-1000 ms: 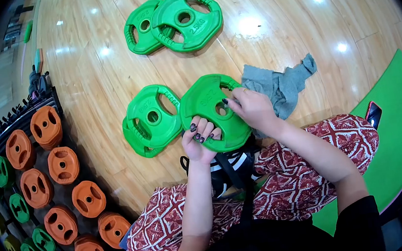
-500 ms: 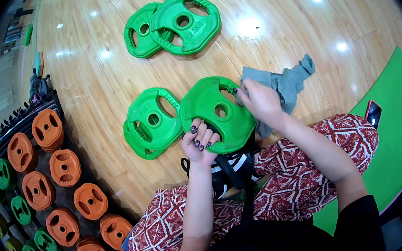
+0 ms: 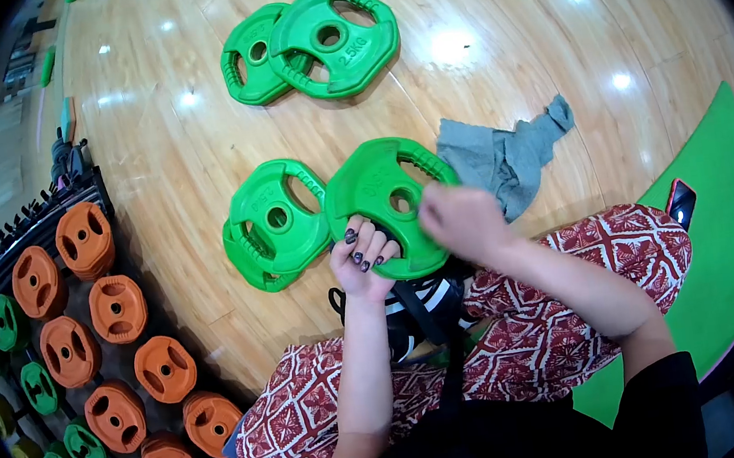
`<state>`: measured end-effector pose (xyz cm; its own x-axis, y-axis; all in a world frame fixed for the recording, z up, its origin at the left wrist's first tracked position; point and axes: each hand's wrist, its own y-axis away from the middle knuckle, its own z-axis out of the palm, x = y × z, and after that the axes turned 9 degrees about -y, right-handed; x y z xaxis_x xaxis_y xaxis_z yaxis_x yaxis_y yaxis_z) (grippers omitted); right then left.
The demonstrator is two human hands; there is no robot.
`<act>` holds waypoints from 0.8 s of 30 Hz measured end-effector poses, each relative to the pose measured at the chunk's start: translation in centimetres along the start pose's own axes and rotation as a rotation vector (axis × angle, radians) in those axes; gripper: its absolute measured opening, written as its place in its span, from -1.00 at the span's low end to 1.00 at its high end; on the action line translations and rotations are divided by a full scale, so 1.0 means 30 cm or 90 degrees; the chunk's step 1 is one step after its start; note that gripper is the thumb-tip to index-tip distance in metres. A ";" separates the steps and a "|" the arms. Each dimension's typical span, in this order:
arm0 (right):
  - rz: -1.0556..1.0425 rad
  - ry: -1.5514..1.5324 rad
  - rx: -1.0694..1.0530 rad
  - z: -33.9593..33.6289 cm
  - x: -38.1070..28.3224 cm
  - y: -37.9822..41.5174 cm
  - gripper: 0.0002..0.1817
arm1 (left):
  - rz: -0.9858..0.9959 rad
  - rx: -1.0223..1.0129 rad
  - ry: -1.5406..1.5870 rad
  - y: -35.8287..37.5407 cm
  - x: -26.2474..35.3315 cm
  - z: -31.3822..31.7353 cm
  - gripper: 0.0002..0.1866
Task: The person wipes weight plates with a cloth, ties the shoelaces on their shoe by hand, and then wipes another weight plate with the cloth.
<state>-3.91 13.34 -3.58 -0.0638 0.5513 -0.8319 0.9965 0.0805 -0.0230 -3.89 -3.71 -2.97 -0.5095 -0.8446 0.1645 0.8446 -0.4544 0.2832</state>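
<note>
A green weight plate (image 3: 375, 174) is held tilted up in front of me. My left hand (image 3: 366, 260) grips it at its lower left, fingers hooked through the handle opening and dark nails showing. Over the plate's lower right side is my right hand (image 3: 465, 223), curled and smeared by motion, its fingertips not distinct. Just beyond that hand a crumpled grey cloth (image 3: 503, 161) lies on the wooden floor. To the left, two more green plates (image 3: 251, 228) lie overlapped, right beside the held one.
Farther off, another overlapping pair of green plates (image 3: 335, 53) lies on the floor, the top one marked 2.5KG. A rack of orange plates (image 3: 116, 309) and green ones stands at left. On the right are a green mat (image 3: 715, 219) and a phone (image 3: 680, 203). Shoes (image 3: 421, 313) show below the held plate.
My right hand has moved down and left from the held plate's right handle, across its face. My left hand keeps its grip. The plates on the floor stay put.
</note>
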 end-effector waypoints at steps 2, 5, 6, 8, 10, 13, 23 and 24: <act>-0.105 -0.032 -0.099 -0.008 -0.080 0.041 -0.85 | 0.002 -0.001 0.008 -0.005 -0.003 -0.003 -0.93; -0.085 -0.054 -0.081 -0.020 -0.076 0.049 -0.84 | 0.009 0.007 -0.019 -0.006 0.002 0.000 -0.92; -0.056 -0.044 -0.099 -0.032 -0.056 0.040 -0.83 | 0.005 0.007 -0.011 -0.006 0.001 0.001 -0.92; 0.006 0.053 -0.021 -0.026 0.014 0.009 -0.83 | 0.002 0.004 -0.002 -0.006 0.000 0.002 -0.92; -0.010 0.106 0.090 -0.040 0.069 -0.018 -0.82 | 0.005 0.010 0.003 -0.004 -0.001 0.005 -0.91; -0.001 0.052 -0.009 -0.010 0.016 0.015 -0.82 | 0.008 0.014 0.000 -0.004 -0.002 0.004 -0.90; -0.063 0.138 0.087 -0.019 0.046 -0.004 -0.78 | 0.007 0.014 -0.004 -0.008 -0.003 0.010 -0.88; -0.066 0.139 0.088 -0.016 0.046 0.000 -0.78 | 0.006 0.012 -0.004 -0.008 -0.002 0.009 -0.88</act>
<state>-4.03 14.50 -4.46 -0.1604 0.7134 -0.6821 0.9811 0.0392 -0.1897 -4.09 -3.47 -2.79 -0.5025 -0.8469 0.1738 0.8464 -0.4408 0.2989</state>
